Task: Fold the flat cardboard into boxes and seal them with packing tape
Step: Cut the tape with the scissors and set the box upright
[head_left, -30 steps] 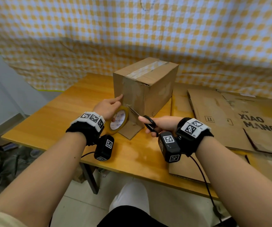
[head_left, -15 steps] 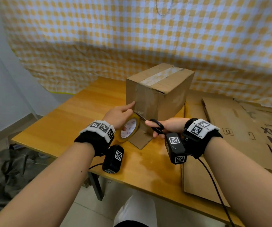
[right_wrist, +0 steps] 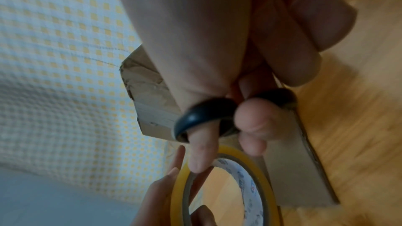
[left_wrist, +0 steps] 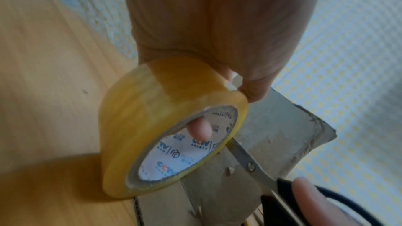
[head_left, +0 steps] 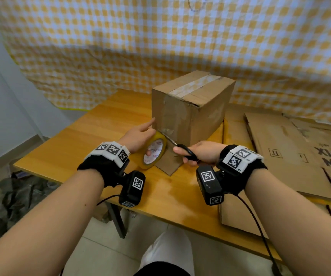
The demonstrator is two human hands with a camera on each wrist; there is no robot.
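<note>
A folded cardboard box (head_left: 192,102) stands on the wooden table (head_left: 85,144), with a strip of tape along its top seam. One bottom flap (head_left: 169,166) sticks out toward me. My left hand (head_left: 138,136) grips a yellow tape roll (head_left: 154,153) (left_wrist: 165,126) with a finger through its core, index finger stretched to the box's near corner. My right hand (head_left: 198,154) holds black-handled scissors (head_left: 182,150) (left_wrist: 259,166), thumb and fingers through the loops (right_wrist: 204,118). The blades reach up to the tape between roll and box.
Flat cardboard sheets (head_left: 292,156) lie stacked on the right half of the table, one printed with dark letters. A yellow checked cloth (head_left: 160,46) hangs behind. Dark clothing (head_left: 11,198) lies on the floor at the left.
The view has shifted so box and hands sit further right and lower. The hands keep their holds on roll and scissors; the scissor blades stay at the tape by the box's corner.
</note>
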